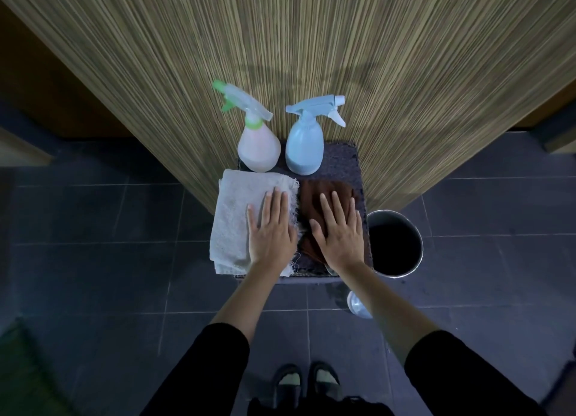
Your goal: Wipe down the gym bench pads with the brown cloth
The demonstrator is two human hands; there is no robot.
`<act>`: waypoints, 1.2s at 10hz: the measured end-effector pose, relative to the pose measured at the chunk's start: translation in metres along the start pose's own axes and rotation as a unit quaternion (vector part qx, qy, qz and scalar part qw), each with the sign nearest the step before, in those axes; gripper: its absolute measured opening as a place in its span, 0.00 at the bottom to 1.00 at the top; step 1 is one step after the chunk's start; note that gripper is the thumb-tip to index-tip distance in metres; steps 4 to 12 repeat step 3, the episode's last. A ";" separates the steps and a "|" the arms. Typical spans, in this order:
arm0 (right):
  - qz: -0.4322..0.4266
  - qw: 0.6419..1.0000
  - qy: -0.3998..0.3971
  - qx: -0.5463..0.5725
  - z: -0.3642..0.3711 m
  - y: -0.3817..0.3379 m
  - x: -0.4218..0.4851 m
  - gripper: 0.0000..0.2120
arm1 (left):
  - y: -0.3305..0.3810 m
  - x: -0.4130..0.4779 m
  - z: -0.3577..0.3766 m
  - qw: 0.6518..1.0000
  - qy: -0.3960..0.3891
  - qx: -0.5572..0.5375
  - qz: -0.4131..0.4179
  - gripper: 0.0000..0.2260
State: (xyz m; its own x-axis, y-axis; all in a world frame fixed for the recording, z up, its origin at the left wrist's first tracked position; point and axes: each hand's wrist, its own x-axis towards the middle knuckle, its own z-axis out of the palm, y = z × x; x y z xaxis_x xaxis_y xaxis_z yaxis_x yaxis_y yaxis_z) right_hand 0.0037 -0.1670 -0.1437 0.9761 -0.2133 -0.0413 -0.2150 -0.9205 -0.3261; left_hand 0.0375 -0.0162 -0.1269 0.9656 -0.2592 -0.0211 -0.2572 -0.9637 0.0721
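Observation:
The brown cloth lies crumpled on the right half of a small grey-topped stool. My right hand rests flat on it, palm down, fingers spread, gripping nothing. A white towel lies folded on the stool's left half. My left hand lies flat on its right edge, fingers together and straight. No gym bench is in view.
Two spray bottles stand at the stool's back: a pinkish one with green trigger and a light blue one. A metal bin stands at the right. A striped wooden wall rises behind. Dark floor tiles surround.

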 end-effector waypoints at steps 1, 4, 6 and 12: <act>0.000 0.999 -0.029 -0.016 -0.002 -0.001 -0.013 0.30 | 0.000 -0.009 -0.007 1.000 -0.015 -0.010 0.000 0.28; -0.015 1.000 -0.005 0.024 -0.018 0.012 -0.118 0.27 | -0.006 -0.108 -0.010 0.996 -0.003 -0.082 0.031 0.26; -0.015 1.000 -0.005 0.024 -0.018 0.012 -0.118 0.27 | -0.006 -0.108 -0.010 0.996 -0.003 -0.082 0.031 0.26; -0.015 1.000 -0.005 0.024 -0.018 0.012 -0.118 0.27 | -0.006 -0.108 -0.010 0.996 -0.003 -0.082 0.031 0.26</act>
